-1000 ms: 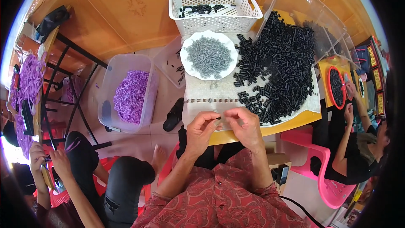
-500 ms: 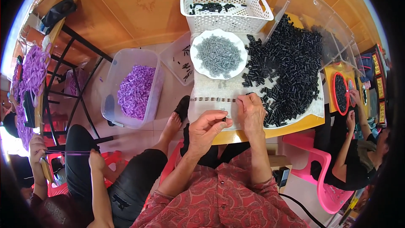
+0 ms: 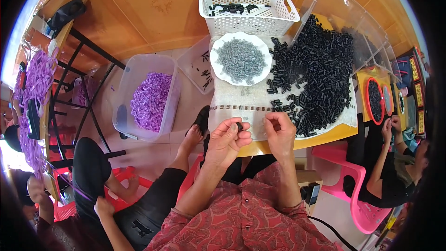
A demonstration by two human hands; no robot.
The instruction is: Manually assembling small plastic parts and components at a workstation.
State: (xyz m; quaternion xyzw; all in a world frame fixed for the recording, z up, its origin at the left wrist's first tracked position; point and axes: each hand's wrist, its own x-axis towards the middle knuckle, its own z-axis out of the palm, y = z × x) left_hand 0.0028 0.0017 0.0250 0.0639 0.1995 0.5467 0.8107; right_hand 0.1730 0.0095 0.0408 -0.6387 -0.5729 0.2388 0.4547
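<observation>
Above the table's near edge, my left hand pinches a small black tube-like piece between thumb and fingers. To its right, my right hand is closed, thumb and fingertips pressed together; whatever they hold is too small to make out. A large heap of short black pieces covers the right of the cloth. Beyond my hands, a white scalloped plate carries a pile of small clear grey pieces.
A white perforated basket with some black pieces stands at the back. A tipped clear bin lies behind the heap. On the floor at left is a clear tub of purple pieces. Other people sit at left and right, one on a pink chair.
My right hand has drawn back slightly toward me. My left hand has turned, bringing the black piece up into view. At left, another person's hands have moved apart and down.
</observation>
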